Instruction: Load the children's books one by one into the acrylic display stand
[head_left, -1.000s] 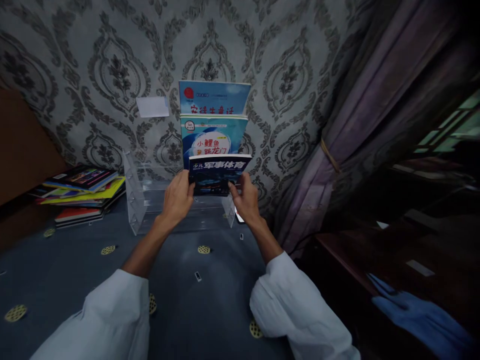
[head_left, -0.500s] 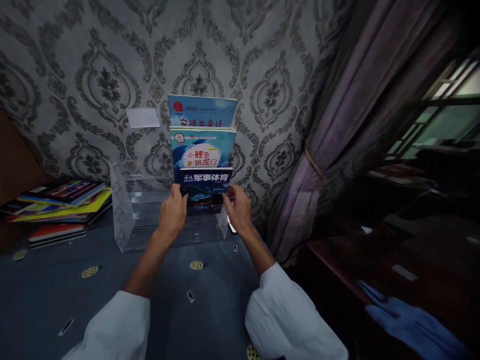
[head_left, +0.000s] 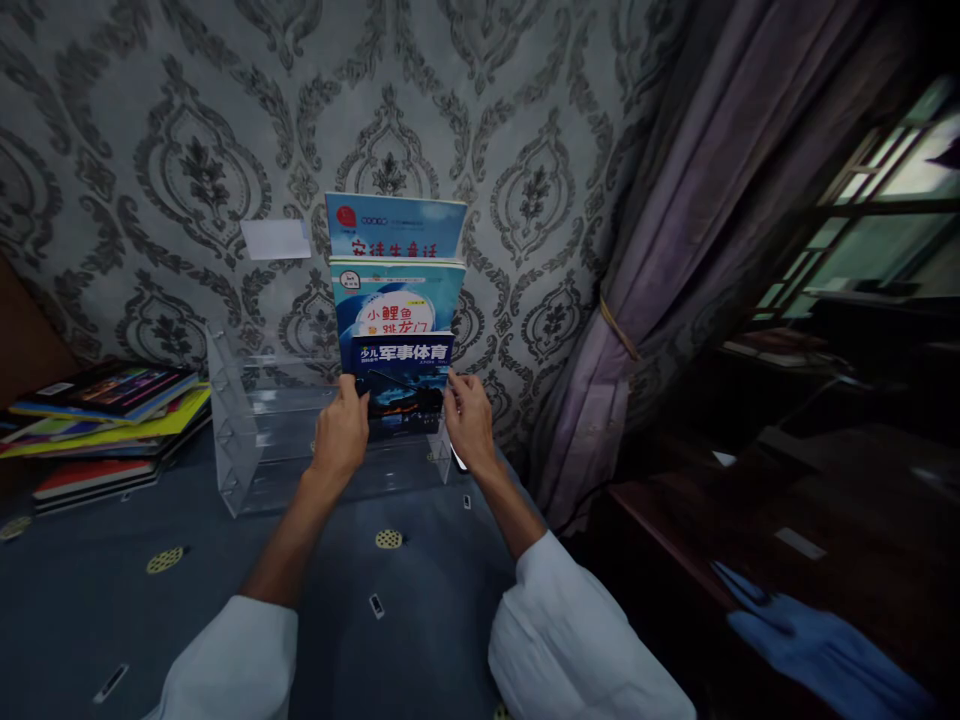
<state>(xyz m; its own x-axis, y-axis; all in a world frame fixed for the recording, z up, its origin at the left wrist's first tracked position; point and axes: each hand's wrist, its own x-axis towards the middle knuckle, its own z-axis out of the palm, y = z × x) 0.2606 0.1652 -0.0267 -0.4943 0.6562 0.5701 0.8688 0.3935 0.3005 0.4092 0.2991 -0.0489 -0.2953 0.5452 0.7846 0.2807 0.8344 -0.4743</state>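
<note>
Three books [head_left: 442,290], one clear rack [head_left: 231,440]; left hand [head_left: 340,432], right hand [head_left: 471,420]: grip of both clasping front book [head_left: 401,385].

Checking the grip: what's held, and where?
Dark-blue 军事体育 book, by its side edges: left hand at left, right hand at right.

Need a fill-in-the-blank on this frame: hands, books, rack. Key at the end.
1. The left hand and the right hand hold opposite sides of the same dark blue ____.
2. The teal book shows in front of the light blue book and ____ the dark blue one.
3. Counting the one between the hands, ____ front covers overlap one behind another.
4. The pile of books lies to the ____ of the clear rack in the picture.

Missing words: book; behind; three; left.
</note>
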